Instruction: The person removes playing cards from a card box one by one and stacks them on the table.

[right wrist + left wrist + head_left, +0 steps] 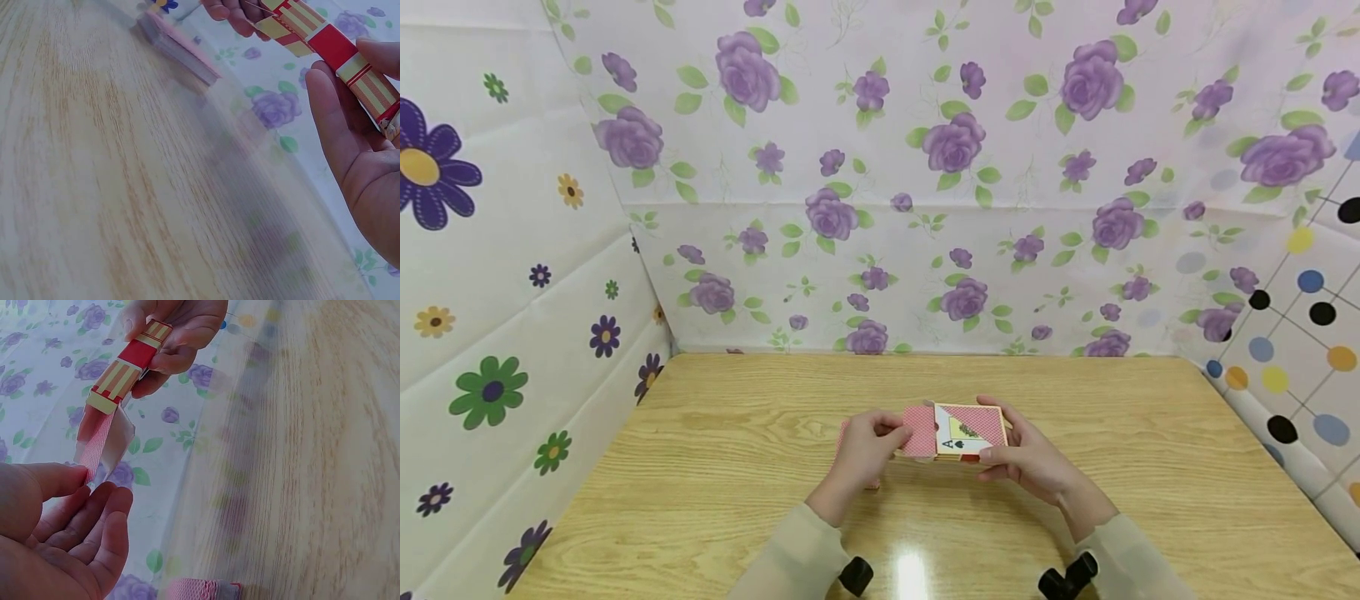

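A playing-card box (972, 430) with an ace of spades on its face hangs just above the wooden table (700, 467). My right hand (1002, 443) grips it by its sides; the right wrist view shows the box's red and yellow striped edge (325, 44) between thumb and fingers. A few pink-backed cards (919, 431) stick out of the box's left end. My left hand (897, 435) pinches them, with the thumb on the pink back of the cards (100, 442). A stack of pink-backed cards (178, 47) lies on the table under the left hand.
Floral cloth walls (925, 208) close in the table at the back and on both sides. The table's light wood runs wide to the left and right of the hands. Part of the card stack (200, 590) shows at the bottom of the left wrist view.
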`<action>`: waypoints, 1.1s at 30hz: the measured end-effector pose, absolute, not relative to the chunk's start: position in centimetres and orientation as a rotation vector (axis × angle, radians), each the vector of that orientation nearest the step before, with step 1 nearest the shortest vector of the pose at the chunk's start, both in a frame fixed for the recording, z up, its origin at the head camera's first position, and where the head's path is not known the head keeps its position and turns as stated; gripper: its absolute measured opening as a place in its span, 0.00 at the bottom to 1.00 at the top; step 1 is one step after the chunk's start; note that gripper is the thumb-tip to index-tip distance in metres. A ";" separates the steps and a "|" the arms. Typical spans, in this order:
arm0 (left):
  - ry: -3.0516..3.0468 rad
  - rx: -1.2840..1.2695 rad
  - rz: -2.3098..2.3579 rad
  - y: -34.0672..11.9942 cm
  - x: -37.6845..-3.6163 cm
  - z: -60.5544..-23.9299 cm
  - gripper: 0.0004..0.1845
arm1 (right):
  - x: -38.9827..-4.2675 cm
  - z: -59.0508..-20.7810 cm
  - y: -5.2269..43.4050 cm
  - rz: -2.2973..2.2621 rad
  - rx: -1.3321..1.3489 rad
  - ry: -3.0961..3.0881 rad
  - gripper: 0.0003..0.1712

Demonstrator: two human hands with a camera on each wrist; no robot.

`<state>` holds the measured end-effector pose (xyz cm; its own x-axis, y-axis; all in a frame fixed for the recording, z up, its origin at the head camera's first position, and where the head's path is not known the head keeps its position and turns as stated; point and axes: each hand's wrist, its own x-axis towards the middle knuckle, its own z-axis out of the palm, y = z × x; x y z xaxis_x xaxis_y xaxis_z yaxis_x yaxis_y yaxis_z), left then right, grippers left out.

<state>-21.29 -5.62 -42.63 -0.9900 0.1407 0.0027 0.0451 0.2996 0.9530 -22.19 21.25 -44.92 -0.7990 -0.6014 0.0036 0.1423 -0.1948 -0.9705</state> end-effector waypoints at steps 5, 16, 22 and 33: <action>2.452 0.193 1.830 -5.9 -21.3 -42.6 0.10 | -22.2 -44.9 21.3 -2.037 -0.534 1.589 0.49; 2.426 0.161 1.859 -6.8 -21.3 -42.1 0.11 | -22.1 -44.9 21.2 -2.034 -0.512 1.637 0.49; 2.426 0.151 1.868 -7.4 -21.1 -41.3 0.12 | -22.1 -44.9 21.4 -2.036 -0.507 1.641 0.48; 2.428 0.101 1.904 -8.6 -21.6 -41.4 0.14 | -22.1 -44.9 21.6 -2.048 -0.503 1.612 0.49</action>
<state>-21.56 -8.64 -41.39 -0.9964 0.0852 -0.0024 0.0180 0.2379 0.9711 -22.08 21.56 -44.90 -0.8162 -0.5777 -0.0087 0.1440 -0.1889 -0.9714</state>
